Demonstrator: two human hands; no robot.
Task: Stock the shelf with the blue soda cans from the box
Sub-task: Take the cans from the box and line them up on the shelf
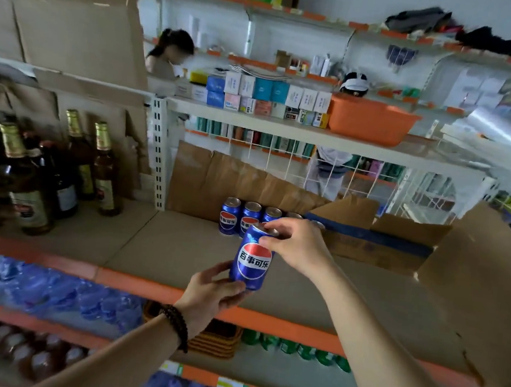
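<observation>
Held can (253,259): blue, upright, slightly tilted, above the shelf (160,246).
Row of cans (250,216): upright at shelf back.
Box (400,243): open cardboard, on shelf right.

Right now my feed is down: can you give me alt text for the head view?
Both hands hold one blue soda can above the beige shelf board: left hand under its base, right hand pinching its top. Behind it blue cans stand in a row beside an open cardboard box; brown glass bottles stand further left.
</observation>
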